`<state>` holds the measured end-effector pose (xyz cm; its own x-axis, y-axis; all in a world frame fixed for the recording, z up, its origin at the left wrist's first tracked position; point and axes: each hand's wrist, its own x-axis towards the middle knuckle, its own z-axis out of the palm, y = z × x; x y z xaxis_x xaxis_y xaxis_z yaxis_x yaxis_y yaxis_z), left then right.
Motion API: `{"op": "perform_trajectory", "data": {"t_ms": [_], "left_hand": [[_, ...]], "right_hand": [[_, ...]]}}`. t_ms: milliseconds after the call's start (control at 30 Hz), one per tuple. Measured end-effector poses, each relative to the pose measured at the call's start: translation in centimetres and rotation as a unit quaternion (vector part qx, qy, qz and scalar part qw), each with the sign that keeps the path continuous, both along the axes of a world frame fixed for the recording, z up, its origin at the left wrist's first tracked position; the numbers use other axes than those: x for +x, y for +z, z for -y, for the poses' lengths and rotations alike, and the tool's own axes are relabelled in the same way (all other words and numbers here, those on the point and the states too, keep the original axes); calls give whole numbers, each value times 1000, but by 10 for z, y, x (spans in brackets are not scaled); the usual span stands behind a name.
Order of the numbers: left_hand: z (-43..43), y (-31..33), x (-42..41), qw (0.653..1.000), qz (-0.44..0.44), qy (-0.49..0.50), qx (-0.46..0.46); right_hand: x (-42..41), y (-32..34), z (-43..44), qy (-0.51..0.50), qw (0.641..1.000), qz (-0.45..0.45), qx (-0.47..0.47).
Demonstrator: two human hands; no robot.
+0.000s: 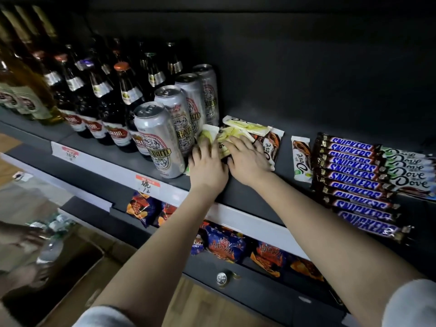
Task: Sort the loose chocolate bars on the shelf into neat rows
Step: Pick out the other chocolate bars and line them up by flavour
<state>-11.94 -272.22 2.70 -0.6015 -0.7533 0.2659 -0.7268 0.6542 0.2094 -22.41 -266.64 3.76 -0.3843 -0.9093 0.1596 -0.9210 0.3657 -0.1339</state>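
On shelf (236, 197), our left hand (207, 165), right hand (247, 161) lie flat-fingered on loose bars (238, 128), gripping nothing; probably light, slick, brittle; pinch long edges.

1 head view; looks forward, down, close onto shelf (285, 161).

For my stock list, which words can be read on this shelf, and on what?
"SNICKERS": the row of brown bars.
"Dove": the lone bar, the overlapping bars at far right, the partly covered bar by the right hand.
Cans, bottles, price tags: too blurred to read.
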Motion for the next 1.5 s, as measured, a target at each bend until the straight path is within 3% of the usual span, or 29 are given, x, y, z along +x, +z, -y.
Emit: {"op": "perform_trajectory", "data": {"t_ms": [300, 700, 900, 1300, 1500], "left_hand": [[3, -1, 0, 1000, -6, -6, 13], [1, 7, 4, 999, -46, -11, -22], [-4, 9, 9, 990, -126, 20, -52], [-18, 31, 1, 993, -112, 13, -47], [-49, 49, -32, 990, -123, -45, -46]], "right_hand": [[1, -3, -4, -29, 999, -27, -22], [3, -5, -16, -98, 979, -57, -168], [6, -3, -23, -46, 993, -46, -97], [-9, 25, -75, 47, 976, -72, -202], [-32, 39, -119, 21, 970, -88, -228]]}}
